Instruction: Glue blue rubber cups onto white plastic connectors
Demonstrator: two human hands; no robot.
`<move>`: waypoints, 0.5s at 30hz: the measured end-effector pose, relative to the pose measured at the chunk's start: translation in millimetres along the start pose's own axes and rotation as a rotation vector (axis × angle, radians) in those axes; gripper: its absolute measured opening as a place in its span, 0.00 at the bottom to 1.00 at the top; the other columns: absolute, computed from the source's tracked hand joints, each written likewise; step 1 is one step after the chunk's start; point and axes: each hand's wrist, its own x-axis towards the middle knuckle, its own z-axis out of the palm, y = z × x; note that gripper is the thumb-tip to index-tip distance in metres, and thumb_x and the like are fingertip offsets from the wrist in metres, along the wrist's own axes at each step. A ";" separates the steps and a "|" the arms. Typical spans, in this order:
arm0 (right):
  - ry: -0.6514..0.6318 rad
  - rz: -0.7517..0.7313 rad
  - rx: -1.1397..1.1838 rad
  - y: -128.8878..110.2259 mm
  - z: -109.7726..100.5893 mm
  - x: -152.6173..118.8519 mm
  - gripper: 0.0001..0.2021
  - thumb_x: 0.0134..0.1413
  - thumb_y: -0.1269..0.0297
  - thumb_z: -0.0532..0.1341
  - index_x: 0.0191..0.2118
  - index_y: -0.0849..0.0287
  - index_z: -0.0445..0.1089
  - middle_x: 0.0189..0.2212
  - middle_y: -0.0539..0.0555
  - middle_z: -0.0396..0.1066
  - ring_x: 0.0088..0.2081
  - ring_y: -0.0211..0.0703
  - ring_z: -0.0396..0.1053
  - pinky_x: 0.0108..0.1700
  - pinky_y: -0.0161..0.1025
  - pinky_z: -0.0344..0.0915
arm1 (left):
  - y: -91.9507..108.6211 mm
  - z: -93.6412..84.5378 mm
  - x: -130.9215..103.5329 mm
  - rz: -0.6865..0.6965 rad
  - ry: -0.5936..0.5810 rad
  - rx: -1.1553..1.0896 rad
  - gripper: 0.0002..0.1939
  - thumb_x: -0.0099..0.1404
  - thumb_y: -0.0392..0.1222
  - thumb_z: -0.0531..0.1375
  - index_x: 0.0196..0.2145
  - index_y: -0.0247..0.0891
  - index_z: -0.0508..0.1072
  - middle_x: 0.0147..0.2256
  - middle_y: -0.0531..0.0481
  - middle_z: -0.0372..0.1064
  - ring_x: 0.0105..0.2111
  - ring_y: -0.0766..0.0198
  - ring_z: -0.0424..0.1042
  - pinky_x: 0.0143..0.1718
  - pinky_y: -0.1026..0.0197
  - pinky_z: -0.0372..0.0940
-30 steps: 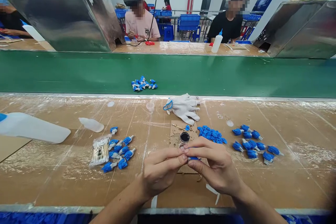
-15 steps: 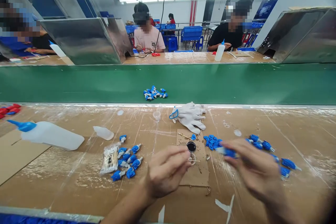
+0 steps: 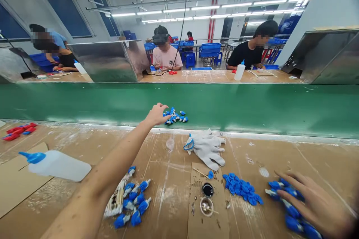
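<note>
My left hand (image 3: 158, 115) reaches out over the green belt, thumb and fingers apart, at the left edge of a pile of small blue pieces with whitish tips (image 3: 176, 117). Whether its fingertips touch the pile is unclear. My right hand (image 3: 315, 199), somewhat blurred, is spread over a row of similar blue pieces (image 3: 293, 211) at the right of the bench, partly hiding them. More of these pieces (image 3: 136, 203) lie left of centre beside a bag of cotton swabs (image 3: 115, 198), which my left forearm partly covers.
A cardboard strip (image 3: 209, 227) carries a cup of dark liquid (image 3: 208, 190) and a clear cup (image 3: 206, 206) with a stick in it. Nearby are flat blue parts (image 3: 242, 189), a white glove (image 3: 207, 147) and a squeeze bottle (image 3: 60, 165). People sit across the belt (image 3: 252, 101).
My left hand has moved from the cups forward to the belt pile. My right hand, which held a blue piece, has moved right over the row there. The view has tilted up.
</note>
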 end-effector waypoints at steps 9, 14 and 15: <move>-0.429 -0.377 0.135 -149.5 97.4 284.2 0.46 0.54 0.43 0.69 0.72 0.57 0.56 0.73 0.71 0.50 0.72 0.73 0.49 0.68 0.70 0.54 | -27.3 65.0 48.5 0.186 -0.386 0.126 0.57 0.51 0.67 0.70 0.72 0.52 0.54 0.75 0.31 0.40 0.72 0.21 0.42 0.60 0.18 0.53; -0.586 -0.372 0.111 -187.7 198.2 347.0 0.59 0.46 0.35 0.70 0.76 0.57 0.44 0.75 0.74 0.38 0.74 0.83 0.37 0.67 0.73 0.51 | -29.8 85.1 53.1 0.308 -0.352 0.152 0.35 0.71 0.58 0.58 0.71 0.50 0.57 0.74 0.37 0.46 0.72 0.37 0.51 0.67 0.32 0.54; -0.592 -0.360 0.107 -191.4 210.9 352.8 0.59 0.48 0.34 0.68 0.76 0.56 0.41 0.76 0.74 0.36 0.74 0.83 0.36 0.67 0.73 0.50 | -30.7 88.4 53.8 0.324 -0.334 0.156 0.32 0.73 0.56 0.56 0.71 0.49 0.59 0.73 0.37 0.49 0.72 0.40 0.53 0.67 0.35 0.55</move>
